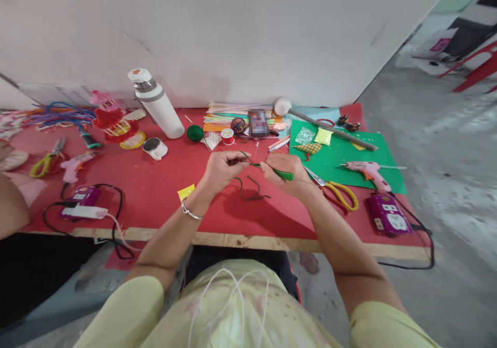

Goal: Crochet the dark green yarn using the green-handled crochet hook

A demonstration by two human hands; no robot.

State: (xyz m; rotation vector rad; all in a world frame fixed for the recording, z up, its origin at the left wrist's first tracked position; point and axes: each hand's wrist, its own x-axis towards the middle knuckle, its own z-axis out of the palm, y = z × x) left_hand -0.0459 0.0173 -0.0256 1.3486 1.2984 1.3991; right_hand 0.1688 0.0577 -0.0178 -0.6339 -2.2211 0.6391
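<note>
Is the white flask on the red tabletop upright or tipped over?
Upright: the flask stands on its base on the red tabletop, with its white top uppermost.

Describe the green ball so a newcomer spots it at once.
On the red table, find the tall white flask. Just right of its base, left of the white beads, sits the green ball. It is plain dark green, unlike the multicoloured ball farther right.
</note>
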